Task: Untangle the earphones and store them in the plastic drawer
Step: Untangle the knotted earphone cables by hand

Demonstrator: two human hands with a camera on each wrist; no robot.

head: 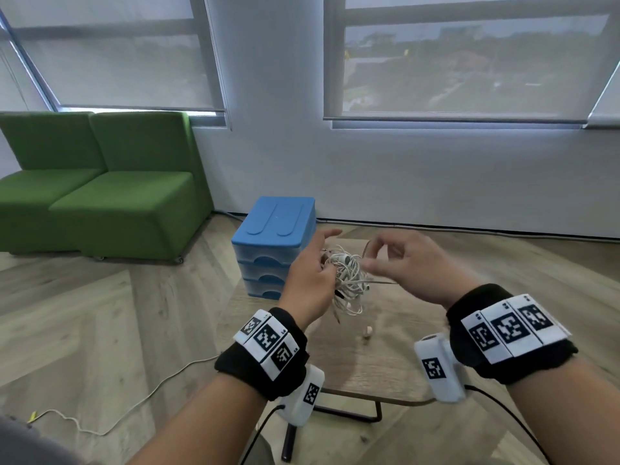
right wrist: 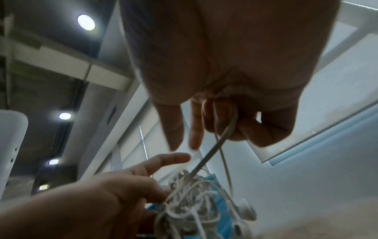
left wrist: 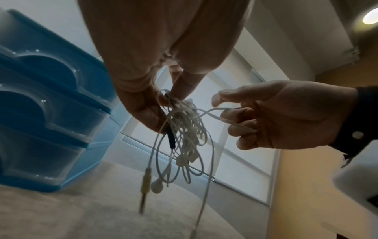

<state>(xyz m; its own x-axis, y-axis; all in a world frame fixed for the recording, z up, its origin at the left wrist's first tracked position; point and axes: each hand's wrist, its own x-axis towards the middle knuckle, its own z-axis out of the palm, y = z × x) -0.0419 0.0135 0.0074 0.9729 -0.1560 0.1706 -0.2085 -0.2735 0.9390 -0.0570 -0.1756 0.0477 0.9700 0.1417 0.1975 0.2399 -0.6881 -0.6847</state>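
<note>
Earphones [head: 345,280], a white tangled bundle, hang above the middle of the bench [head: 385,357], held up between both hands. The left hand [head: 310,280] pinches the knot at its top with thumb and curled fingers while its index finger sticks out straight; loops, a plug and an earbud dangle below it in the left wrist view. The right hand [head: 412,266] has its lower fingers curled round one loop of cord drawn out of the bundle, thumb and forefinger loose above it. The plastic drawer [head: 273,246], blue-topped with three clear drawers that look closed, stands at the bench's far left corner, just beyond the left hand. A small pale piece [head: 368,331], perhaps an earbud, lies on the bench below the bundle.
</note>
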